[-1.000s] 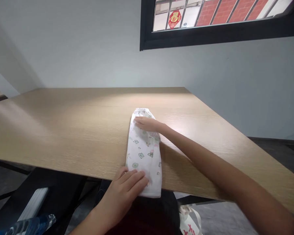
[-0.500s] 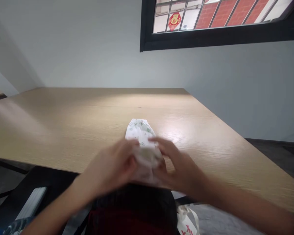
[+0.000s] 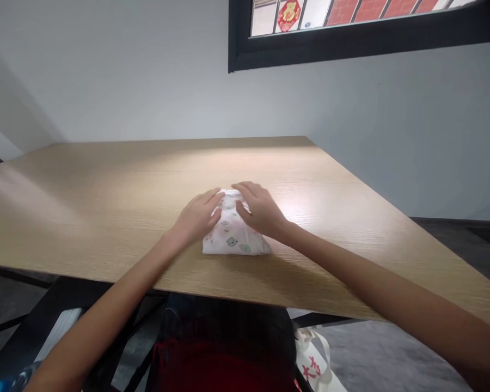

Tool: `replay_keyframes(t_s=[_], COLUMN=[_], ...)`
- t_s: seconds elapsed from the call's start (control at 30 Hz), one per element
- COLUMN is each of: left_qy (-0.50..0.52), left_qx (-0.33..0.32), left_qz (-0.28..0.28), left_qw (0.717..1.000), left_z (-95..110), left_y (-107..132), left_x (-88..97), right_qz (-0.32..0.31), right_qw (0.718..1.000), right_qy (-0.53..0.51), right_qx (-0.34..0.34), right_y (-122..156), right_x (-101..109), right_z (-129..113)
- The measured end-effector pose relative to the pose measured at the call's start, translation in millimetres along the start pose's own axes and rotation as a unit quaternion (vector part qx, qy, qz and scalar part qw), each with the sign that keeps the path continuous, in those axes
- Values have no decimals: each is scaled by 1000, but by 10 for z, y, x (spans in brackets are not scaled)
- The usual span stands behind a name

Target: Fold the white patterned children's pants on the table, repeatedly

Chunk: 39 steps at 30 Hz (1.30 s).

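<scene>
A folded white cloth garment (image 3: 232,239) with small printed animal faces and leaves lies on the wooden table in front of me. Its near edge is a straight fold, and its narrower far end looks gathered. My left hand (image 3: 199,215) rests along its left side, fingers stretched toward the far end and thumb over the cloth. On the opposite side, my right hand (image 3: 261,209) lies over the far right part, its fingers extended and thumb apart. Both hands touch the garment without gripping it, and cover parts of its sides.
The table (image 3: 126,190) reaches back to a pale wall (image 3: 147,71). A dark-framed barred window (image 3: 330,46) is up at the right. Below the near edge are a black bench (image 3: 28,337) on the left and a white bag (image 3: 316,362) with red characters on the right.
The garment's near part has been folded over and now lies flat on the table. Both hands have moved forward from the near edge to its far end, fingers now straightened. The view has tilted slightly down.
</scene>
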<state>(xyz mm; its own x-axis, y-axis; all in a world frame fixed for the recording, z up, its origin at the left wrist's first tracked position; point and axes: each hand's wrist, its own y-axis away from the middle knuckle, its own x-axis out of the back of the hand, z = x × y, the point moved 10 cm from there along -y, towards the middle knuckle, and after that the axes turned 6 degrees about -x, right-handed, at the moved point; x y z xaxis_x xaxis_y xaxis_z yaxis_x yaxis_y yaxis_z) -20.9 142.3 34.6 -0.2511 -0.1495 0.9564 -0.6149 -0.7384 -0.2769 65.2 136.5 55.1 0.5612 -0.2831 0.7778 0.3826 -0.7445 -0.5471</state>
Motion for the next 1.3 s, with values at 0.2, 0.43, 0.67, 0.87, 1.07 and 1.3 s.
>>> replay_keyframes(t_s=[0.2, 0.43, 0.67, 0.87, 1.07, 1.3], left_qy=[-8, 13, 21, -90, 109, 174], left_qx=[-50, -49, -61, -117, -55, 193], left_qz=[-91, -45, 0, 7, 108, 5], left_qw=[995, 998, 998, 989, 987, 966], left_z=[434, 889, 631, 726, 606, -238], left_y=[69, 974, 801, 636, 707, 219], left_x=[-435, -246, -46, -110, 342, 216], right_qz=[-108, -134, -117, -126, -46, -135], right_qw=[989, 978, 985, 975, 985, 973], right_qy=[90, 149, 49, 36, 10, -138], right_qx=[52, -64, 119, 180, 165, -126], right_y=[-297, -660, 15, 860, 1007, 135], right_x=[-639, -904, -389, -11, 377, 217], right_z=[-48, 541, -244, -527, -551, 115])
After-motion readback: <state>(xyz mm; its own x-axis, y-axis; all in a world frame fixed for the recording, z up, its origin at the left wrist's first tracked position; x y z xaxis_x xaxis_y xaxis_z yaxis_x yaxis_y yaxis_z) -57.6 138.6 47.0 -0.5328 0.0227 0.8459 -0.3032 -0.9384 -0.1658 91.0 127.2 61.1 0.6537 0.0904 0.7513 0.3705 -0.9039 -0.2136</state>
